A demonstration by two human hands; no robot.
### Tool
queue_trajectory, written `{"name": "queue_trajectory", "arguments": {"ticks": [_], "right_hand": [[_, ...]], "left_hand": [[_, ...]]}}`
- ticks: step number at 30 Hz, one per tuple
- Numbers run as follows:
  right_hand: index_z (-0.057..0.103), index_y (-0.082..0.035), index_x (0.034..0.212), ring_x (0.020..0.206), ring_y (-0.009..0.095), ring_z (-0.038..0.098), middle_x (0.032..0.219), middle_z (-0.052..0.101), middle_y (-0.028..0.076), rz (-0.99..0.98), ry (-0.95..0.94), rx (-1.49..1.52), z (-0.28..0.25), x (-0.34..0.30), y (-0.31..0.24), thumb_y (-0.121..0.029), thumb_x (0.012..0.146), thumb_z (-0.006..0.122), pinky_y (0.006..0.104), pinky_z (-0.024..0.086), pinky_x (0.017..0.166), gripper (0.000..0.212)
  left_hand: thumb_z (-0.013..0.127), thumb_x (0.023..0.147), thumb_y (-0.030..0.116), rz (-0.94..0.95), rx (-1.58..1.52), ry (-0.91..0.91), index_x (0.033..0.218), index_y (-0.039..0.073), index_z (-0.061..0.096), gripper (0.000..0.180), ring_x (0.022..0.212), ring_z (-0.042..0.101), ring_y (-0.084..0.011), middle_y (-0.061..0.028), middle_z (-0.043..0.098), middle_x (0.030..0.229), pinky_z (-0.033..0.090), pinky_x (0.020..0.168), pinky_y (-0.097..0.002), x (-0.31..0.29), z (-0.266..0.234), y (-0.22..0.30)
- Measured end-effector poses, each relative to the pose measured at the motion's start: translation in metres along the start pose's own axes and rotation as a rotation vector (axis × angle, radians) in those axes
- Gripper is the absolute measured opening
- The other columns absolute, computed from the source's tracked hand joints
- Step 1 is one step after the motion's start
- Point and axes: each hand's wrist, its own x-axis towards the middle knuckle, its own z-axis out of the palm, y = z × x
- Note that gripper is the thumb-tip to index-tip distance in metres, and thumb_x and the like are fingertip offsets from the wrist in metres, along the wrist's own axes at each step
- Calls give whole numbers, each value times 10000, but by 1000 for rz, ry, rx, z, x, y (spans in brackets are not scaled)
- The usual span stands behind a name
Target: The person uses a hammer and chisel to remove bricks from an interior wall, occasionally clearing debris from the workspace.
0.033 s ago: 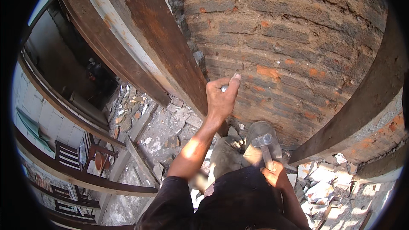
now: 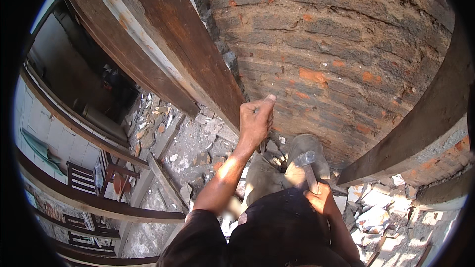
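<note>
My left hand (image 2: 255, 121) is closed in a fist in front of the brick wall (image 2: 326, 69), thumb uppermost. It grips a metal chisel (image 2: 262, 146), mostly hidden by my fingers, with a dark end showing below the fist. Low at the right, my right hand (image 2: 320, 199) is wrapped round the handle of a hammer (image 2: 310, 177). The hammer's metal head is up, over my trouser leg near the knee. Between the hammer and the fist there is a gap.
A thick wooden post (image 2: 193, 34) slants down left of my left hand. A curved dark beam (image 2: 420, 118) stands at the right. Broken rubble (image 2: 373, 212) lies at the lower right, more debris (image 2: 153, 118) at the left. A dark wooden chair (image 2: 81, 178) is beyond the left beams.
My left fist has tilted and sunk slightly; the chisel's pale round end, seen on top before, is now barely visible, and its lower end shows. The hammer has stayed nearly in place.
</note>
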Motion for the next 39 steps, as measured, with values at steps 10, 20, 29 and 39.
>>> {"name": "queue_trajectory", "arguments": {"ticks": [10,20,29,39], "right_hand": [[527,-32,742,540,178,606,574,562,69,60,-95,-206,-6,13,19,-211,832,626,367,468,521,223],[555,46,975,528,154,622,656,619,80,44,-126,-64,-4,6,25,-186,828,740,314,510,500,331],[507,-14,1006,606,164,621,771,613,85,55,-265,202,-16,-3,27,-150,917,671,323,534,545,230],[483,-25,1089,549,136,575,731,553,43,0,-149,47,-8,-21,7,-114,901,681,314,490,475,287]], "left_hand": [[709,908,324,-564,-25,-5,715,74,532,362,340,381,-86,3,452,490,289,332,-256,-97,-45,-103],[661,954,187,-325,109,-482,987,116,510,170,770,421,-51,71,455,847,401,703,-252,-130,-69,-107],[627,799,56,769,493,-505,1022,18,545,241,982,510,-346,-128,524,982,412,926,-437,-29,-24,75],[582,771,-23,1346,595,3,966,76,575,219,923,504,-299,-91,540,925,365,876,-429,94,24,161]]}}
